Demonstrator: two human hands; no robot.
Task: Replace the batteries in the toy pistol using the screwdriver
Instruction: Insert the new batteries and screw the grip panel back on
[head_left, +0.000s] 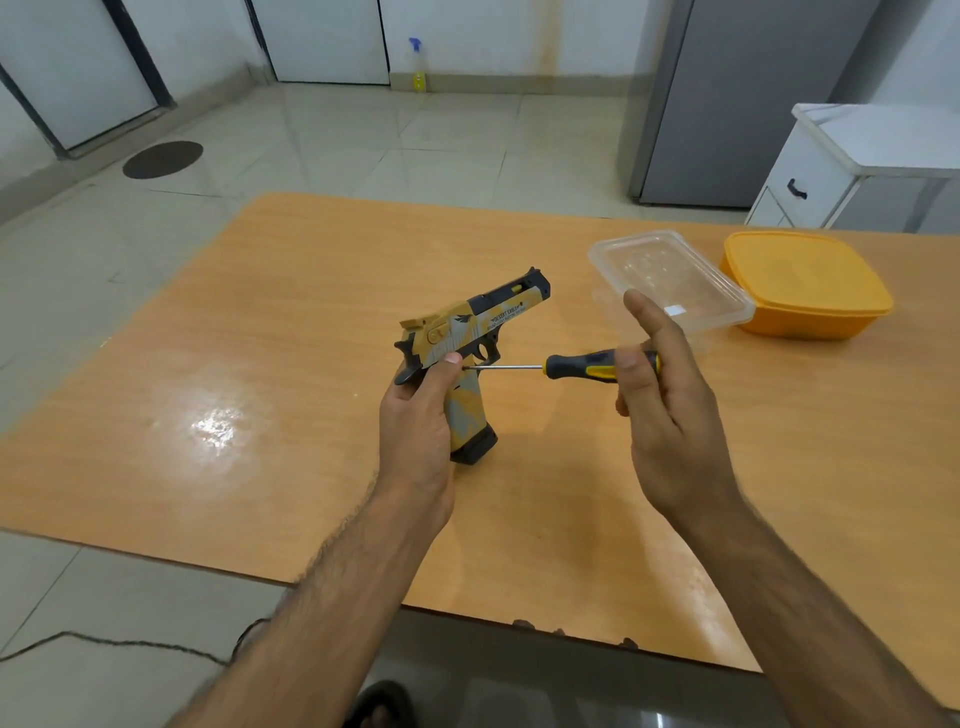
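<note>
My left hand grips the handle of a yellow, grey and black toy pistol, held above the middle of the wooden table with the muzzle pointing up and to the right. My right hand holds a screwdriver by its black and yellow handle, index finger raised. The thin metal shaft lies level, and its tip meets the top of the pistol's grip, right beside my left thumb.
A clear plastic container and an orange lidded box sit at the table's far right. Beyond them stand a white cabinet and a grey fridge. A cable runs across the tiled floor at the lower left.
</note>
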